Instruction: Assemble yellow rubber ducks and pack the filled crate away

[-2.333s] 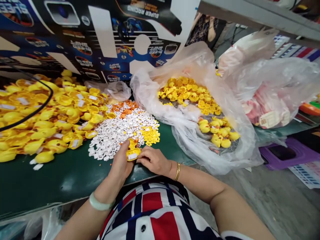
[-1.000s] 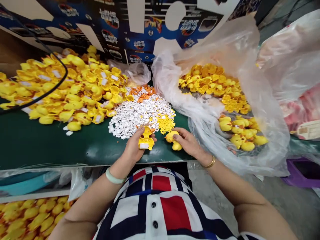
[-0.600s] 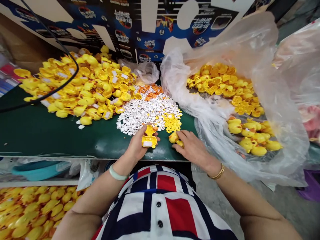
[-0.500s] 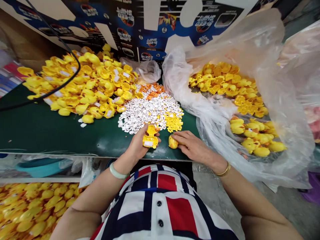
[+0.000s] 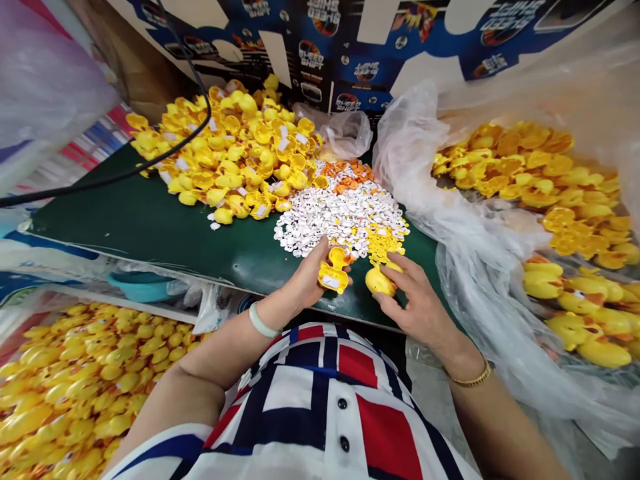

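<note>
I'm watching through the single camera worn on the person's head, facing forward and tipped down, so the shirt front (image 5: pixel 320 407) fills the bottom edge. The left hand (image 5: pixel 305 280) and right hand (image 5: pixel 415 307) sit close, just below centre. The green table (image 5: pixel 125 227) stretches beyond them, a printed carton (image 5: pixel 350 40) closes the top, and the wide lens seems to bend the edges.

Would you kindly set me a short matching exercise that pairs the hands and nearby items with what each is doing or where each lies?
Things:
1. left hand
2. right hand
3. white pieces
4. heaped yellow ducks

Places or states:
A. inside a clear plastic bag
B. holding a yellow duck
C. spread on a green tabletop
D. holding a labelled yellow duck shell

Pairs: 1-D, 2-B, 3-C, 4-A
</note>
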### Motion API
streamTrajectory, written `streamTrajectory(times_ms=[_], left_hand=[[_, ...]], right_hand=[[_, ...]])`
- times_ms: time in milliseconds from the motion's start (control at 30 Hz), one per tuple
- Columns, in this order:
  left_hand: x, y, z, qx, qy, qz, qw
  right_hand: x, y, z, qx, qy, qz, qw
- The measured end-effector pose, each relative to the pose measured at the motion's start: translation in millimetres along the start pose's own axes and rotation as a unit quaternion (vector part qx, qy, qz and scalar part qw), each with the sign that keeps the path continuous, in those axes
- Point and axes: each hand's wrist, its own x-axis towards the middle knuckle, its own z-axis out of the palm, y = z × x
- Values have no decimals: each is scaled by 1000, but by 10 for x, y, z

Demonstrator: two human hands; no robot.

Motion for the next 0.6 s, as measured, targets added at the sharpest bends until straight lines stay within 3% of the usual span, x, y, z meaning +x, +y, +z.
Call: streamTrajectory(times_ms=[100,267,400,533,600], left_hand=[[-15,-29,3,7,-41,-3,999],[-33,-62,-8,-17,-64,-8,998],[-54,-75,-10,-50,-27,-10,998],[-72,-94,21,-31,28,16,999],[-79,-96,24,-28,27,14,999]], right_hand=[[247,-113,-88,97,-34,-102,989],[610,-307,-72,124,-97,-189,969],[747,-358,-23,117,-161,-215,956],[822,-327,-24,128,-199,-205,950],[839,-313,-26,140,-216,-196,946]])
